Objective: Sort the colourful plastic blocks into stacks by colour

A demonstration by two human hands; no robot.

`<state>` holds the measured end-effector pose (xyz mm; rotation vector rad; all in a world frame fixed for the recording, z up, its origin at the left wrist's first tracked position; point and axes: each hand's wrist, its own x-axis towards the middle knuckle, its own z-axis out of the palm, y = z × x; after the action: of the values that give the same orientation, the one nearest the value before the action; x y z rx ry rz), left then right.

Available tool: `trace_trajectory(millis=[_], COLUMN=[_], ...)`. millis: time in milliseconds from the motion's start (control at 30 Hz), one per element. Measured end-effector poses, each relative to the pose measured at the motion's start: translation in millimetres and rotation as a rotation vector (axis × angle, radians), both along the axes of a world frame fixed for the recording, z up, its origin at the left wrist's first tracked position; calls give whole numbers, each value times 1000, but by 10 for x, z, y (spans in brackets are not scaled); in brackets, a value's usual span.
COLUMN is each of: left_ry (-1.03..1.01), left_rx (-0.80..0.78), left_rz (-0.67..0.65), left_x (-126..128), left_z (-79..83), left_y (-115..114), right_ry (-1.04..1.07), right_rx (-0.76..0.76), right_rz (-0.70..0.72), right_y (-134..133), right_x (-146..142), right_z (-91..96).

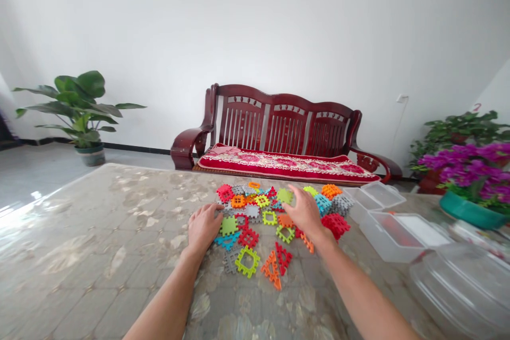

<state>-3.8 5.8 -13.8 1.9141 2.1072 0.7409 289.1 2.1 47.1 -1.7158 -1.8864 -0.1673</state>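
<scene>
Tabletop (79, 255), one, carries one domed clear cover (466, 281) and apparently two clear plastic bins (382, 239), right of the right hand (299, 207); a wide forearm swing could knock them. That hand curves around a lime tile (284, 196); whether it is pinched, I cannot tell. The left hand (205, 226) rests loosely palm-down, apparently empty. Between them lie interlocking tiles (252, 211), too overlapped to total; snagged teeth could drag neighbours along. Nearer the wearer than either hand: one lime ring tile (247, 250), one orange triangle (272, 274), one red triangle (283, 258).
</scene>
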Motion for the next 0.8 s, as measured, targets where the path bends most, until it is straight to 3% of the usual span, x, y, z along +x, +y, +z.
trace_trajectory(millis=[167,333,533,800], left_ry=[-1,-2,-6,-15], left_rx=[4,-4,-3,3], left_rz=[-2,-3,-4,5], left_x=[-2,-4,-7,0], left_z=[-9,-1,2,1], left_y=[10,5,2,-1], right_ry=[-71,-33,-93,-165], right_rx=[-56,-318,-421,-434], right_rz=[-229,-474,-516,-525], right_y=[302,507,538,564], right_x=[485,815,868,848], right_z=[379,416,362,385])
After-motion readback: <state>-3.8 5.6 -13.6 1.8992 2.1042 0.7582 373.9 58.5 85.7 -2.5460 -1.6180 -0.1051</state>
